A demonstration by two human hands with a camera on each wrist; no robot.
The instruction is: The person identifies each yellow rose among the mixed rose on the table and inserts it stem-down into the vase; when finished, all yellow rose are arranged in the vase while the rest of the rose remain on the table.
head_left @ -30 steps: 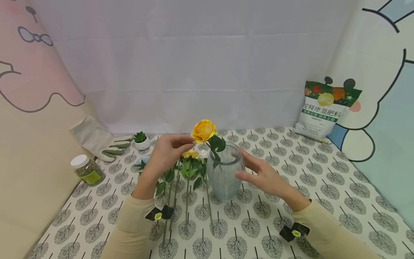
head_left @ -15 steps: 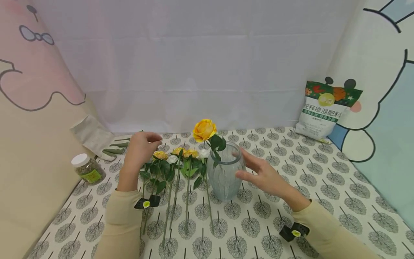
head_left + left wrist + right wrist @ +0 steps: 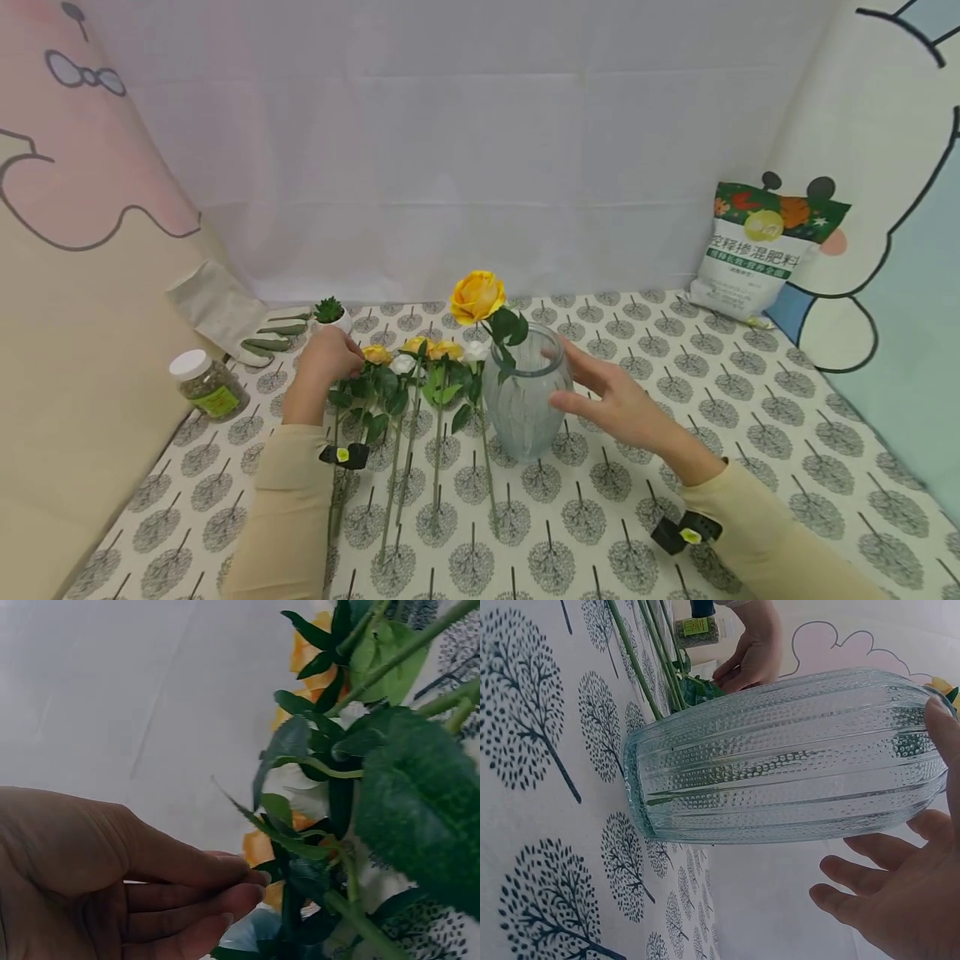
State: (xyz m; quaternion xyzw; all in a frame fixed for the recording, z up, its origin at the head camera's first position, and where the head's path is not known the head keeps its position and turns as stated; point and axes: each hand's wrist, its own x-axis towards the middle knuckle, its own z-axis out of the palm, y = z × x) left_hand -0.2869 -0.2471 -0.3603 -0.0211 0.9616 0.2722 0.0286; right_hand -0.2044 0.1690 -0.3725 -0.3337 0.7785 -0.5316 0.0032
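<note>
A ribbed pale-blue glass vase stands upright, a single yellow rose leaning left over its rim. My right hand is at the vase's right side, thumb on the near side by the neck, other fingers loosely spread along the far side. My left hand is low over the left end of a row of flowers, its fingertips close together right at a yellow rose and a light-blue flower. Yellow and white roses lie side by side, stems toward me.
Behind the left hand stands a small potted succulent. Work gloves and a white-lidded jar are at the left. A fertilizer bag leans on the wall at back right. A tree-patterned cloth covers the table.
My left hand has moved left, away from the rose in the vase, then down to the flowers at the row's left end. My right hand stays at the vase.
</note>
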